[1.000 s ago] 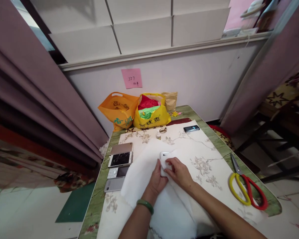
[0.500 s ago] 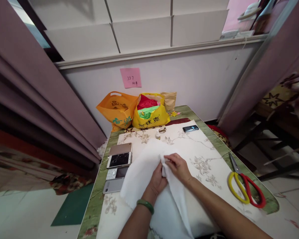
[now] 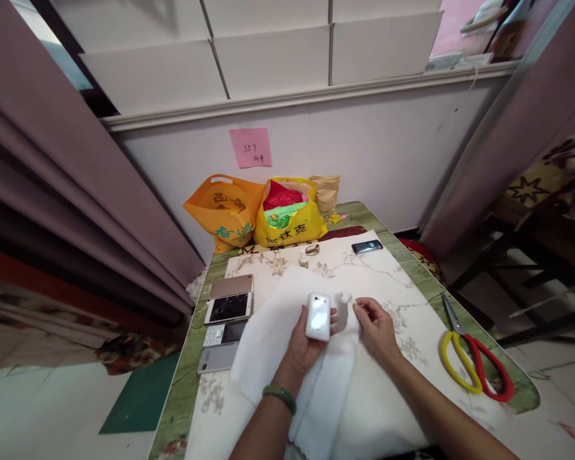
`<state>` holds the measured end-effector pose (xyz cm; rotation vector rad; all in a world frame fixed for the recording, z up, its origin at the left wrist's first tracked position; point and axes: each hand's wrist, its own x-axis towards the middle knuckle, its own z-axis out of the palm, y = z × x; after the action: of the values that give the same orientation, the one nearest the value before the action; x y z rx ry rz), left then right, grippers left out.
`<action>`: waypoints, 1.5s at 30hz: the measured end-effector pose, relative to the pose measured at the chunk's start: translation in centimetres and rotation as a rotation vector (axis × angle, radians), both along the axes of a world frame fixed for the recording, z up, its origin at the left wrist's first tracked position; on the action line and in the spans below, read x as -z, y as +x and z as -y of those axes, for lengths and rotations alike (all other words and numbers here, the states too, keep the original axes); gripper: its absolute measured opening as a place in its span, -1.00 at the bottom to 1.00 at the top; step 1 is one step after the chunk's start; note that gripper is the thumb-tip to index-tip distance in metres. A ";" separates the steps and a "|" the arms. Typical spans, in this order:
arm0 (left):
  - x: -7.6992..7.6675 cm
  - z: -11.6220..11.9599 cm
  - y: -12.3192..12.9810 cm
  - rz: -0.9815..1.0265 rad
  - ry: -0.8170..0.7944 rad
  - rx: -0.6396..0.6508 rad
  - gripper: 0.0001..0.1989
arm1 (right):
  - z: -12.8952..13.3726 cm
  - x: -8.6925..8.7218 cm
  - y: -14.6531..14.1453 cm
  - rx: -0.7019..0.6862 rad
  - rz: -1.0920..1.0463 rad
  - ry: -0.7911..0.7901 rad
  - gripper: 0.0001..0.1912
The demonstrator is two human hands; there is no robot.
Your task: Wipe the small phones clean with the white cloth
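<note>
A small white phone [image 3: 319,317] rests back side up in my left hand [image 3: 303,342], its fingers round the phone's edges. Right of it, my right hand [image 3: 377,327] pinches the edge of a white cloth [image 3: 266,335], which spreads under both hands and hangs toward me. Left of the cloth lie several phones in a column: a gold one [image 3: 230,287], a white one with a cracked dark screen [image 3: 229,308], a white keypad phone [image 3: 215,335] and a grey one [image 3: 218,358].
Scissors [image 3: 457,326] with yellow and red handles lie at the right. A dark phone [image 3: 367,246], a small bottle [image 3: 303,259] and glasses [image 3: 312,249] are farther back. An orange bag [image 3: 227,214] and a yellow bag [image 3: 292,227] stand at the table's far edge.
The cloth has come off the white phone, which now shows in my left hand. My right hand has moved right, drawing the cloth's edge with it.
</note>
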<state>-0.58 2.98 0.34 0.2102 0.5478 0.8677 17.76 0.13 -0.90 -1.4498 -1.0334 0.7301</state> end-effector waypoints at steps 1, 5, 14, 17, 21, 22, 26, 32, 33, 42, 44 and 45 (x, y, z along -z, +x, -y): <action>-0.1 0.0 0.0 0.002 0.016 0.003 -0.41 | 0.3 -0.4 0.0 -0.009 -0.001 0.024 -0.69; -0.2 0.0 0.2 0.015 0.022 0.001 -0.44 | 0.5 -2.5 -0.8 -0.045 0.038 0.144 -0.76; 1.2 0.4 0.3 0.008 -0.005 -0.065 -0.85 | -0.3 -3.6 -5.3 -0.433 0.384 0.127 -0.88; 1.2 0.4 0.5 -0.027 -0.010 -0.086 -0.86 | -0.8 -3.4 -5.3 -0.428 0.514 0.110 -0.91; 0.4 0.3 0.7 -0.067 -0.030 -0.031 -0.70 | -2.8 -3.4 -4.1 -0.205 0.481 0.039 -0.86; 0.2 0.3 0.7 -0.065 -0.032 -0.010 -0.65 | -3.3 -3.3 -3.7 -0.151 0.446 0.012 -0.83; -0.3 0.2 0.3 -0.034 -0.066 -0.034 -0.63 | -3.5 -2.3 -2.7 -0.064 0.343 -0.065 -0.76; -1.0 0.0 -0.2 0.025 0.035 -0.062 -0.66 | -0.7 -1.0 -1.5 -0.103 0.086 -0.064 -0.67; -1.1 0.0 -0.2 0.024 0.046 -0.048 -0.65 | -0.4 -1.1 -1.3 -0.112 0.045 -0.066 -0.66; -0.5 0.2 0.6 -0.117 0.148 -0.117 -0.63 | 0.8 -4.0 -3.6 -0.347 -0.114 -0.040 -0.72; -0.5 0.2 0.9 -0.128 0.162 -0.157 -0.65 | 1.5 -4.3 -4.7 -0.380 0.007 0.001 -0.75; -0.5 0.1 1.0 -0.124 0.156 -0.165 -0.67 | 1.7 -4.5 -5.1 -0.383 0.059 0.019 -0.77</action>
<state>0.39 2.87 0.86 0.3670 0.6199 1.0644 12.61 -1.58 3.57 -1.2765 -1.3803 0.9501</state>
